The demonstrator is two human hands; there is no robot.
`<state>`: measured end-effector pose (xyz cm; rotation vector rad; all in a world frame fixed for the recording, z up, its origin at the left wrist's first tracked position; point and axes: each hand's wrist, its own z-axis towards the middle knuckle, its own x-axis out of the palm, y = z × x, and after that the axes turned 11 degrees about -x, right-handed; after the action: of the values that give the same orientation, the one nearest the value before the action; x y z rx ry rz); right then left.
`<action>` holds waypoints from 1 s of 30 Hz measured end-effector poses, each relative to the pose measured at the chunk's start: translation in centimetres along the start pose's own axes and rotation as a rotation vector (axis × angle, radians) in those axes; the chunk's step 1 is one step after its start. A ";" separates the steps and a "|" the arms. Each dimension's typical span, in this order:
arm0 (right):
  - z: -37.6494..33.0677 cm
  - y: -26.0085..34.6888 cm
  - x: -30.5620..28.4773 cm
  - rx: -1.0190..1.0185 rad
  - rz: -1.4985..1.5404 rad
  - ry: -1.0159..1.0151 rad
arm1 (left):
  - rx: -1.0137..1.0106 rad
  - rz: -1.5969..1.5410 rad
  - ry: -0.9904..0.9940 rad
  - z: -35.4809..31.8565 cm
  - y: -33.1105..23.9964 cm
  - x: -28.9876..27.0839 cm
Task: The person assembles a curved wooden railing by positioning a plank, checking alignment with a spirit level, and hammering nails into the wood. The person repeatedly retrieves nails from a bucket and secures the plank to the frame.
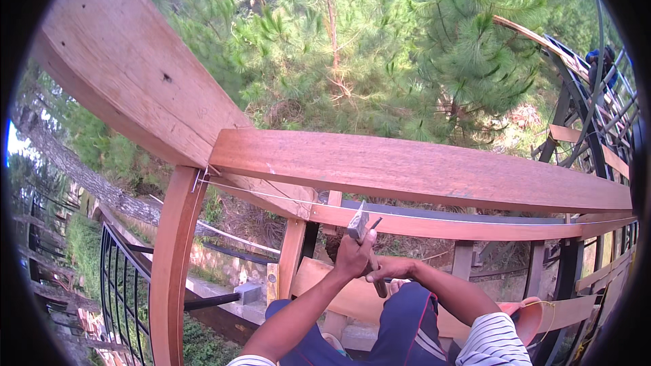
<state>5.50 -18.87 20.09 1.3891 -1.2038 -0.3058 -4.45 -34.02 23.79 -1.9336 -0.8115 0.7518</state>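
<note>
A hammer (359, 220) is upright in front of my lap, its metal head up and its wooden handle running down. My left hand (351, 256) is wrapped round the handle just under the head. A thin dark piece (376, 223) sticks up beside that thumb; its kind is too small to tell. My right hand (393, 268) is closed at the lower part of the handle, its fingers partly hidden. Just beyond both hands runs a wooden rail (441, 224) with a pale string along it. A broad reddish beam (420, 166) lies above and behind that rail.
A thick slanting timber (135, 61) meets a wooden post (175, 264) at the left. A black metal railing (122, 291) stands below. An orange rounded object (532, 318) is at my right. Another person (600, 64) is on the framework at far right. Trees drop away beyond.
</note>
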 end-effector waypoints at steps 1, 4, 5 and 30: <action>-0.2 1.4 2.1 -0.079 0.106 -0.086 | -0.033 -0.007 -0.028 -0.8 -2.5 0.7; -2.3 7.2 6.6 0.019 0.271 -0.414 | -0.042 0.283 -0.037 -2.6 -10.5 -0.3; -3.2 9.1 7.5 0.002 0.399 -0.525 | -0.029 0.427 -0.019 -3.2 -13.1 -1.1; -40.4 14.7 20.9 -0.383 1.114 -2.118 | 0.019 1.229 1.202 -15.1 -37.6 19.4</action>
<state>39.00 -8.14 52.46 -0.6867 -2.9872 -1.1704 9.62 -11.44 59.96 -2.2311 1.1785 0.0705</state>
